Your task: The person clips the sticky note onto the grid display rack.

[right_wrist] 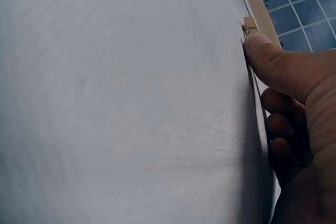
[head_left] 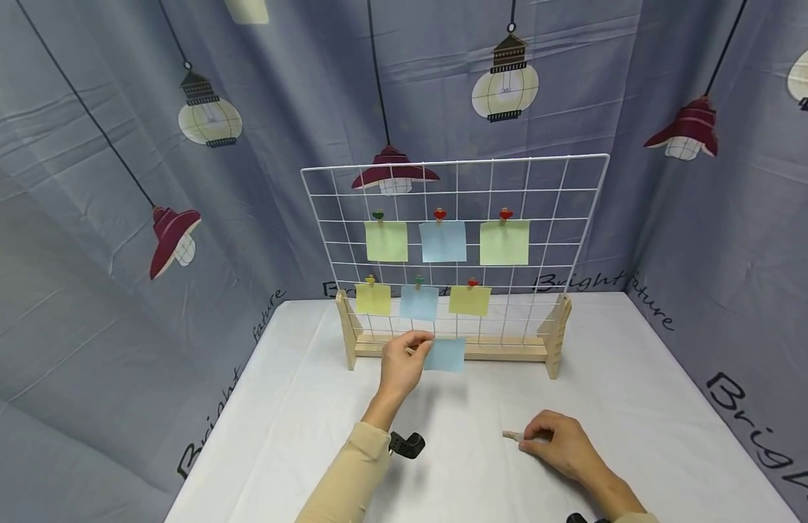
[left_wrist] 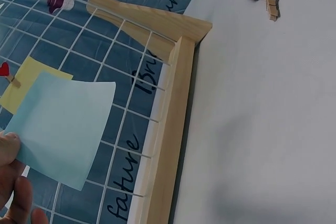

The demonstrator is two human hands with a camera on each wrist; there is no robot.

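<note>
My left hand (head_left: 402,365) pinches a light blue paper note (head_left: 445,355) by its left edge, in front of the grid's lower part. In the left wrist view the blue note (left_wrist: 65,127) overlaps a yellow note (left_wrist: 30,83) on the grid. Low over the white table, my right hand (head_left: 564,444) pinches a small wooden clothespin (head_left: 511,436) between thumb and finger. A pale heart sits at the clothespin's (left_wrist: 271,4) finger end in the left wrist view. The right wrist view shows just the clothespin's tip (right_wrist: 250,24) past the thumb.
A white wire grid (head_left: 456,161) stands on a wooden base (head_left: 502,351) at the table's (head_left: 299,407) back. Two rows of notes hang from it on clothespins, among them a green note (head_left: 504,243) and a blue note (head_left: 418,303). Printed curtains (head_left: 70,305) surround the table.
</note>
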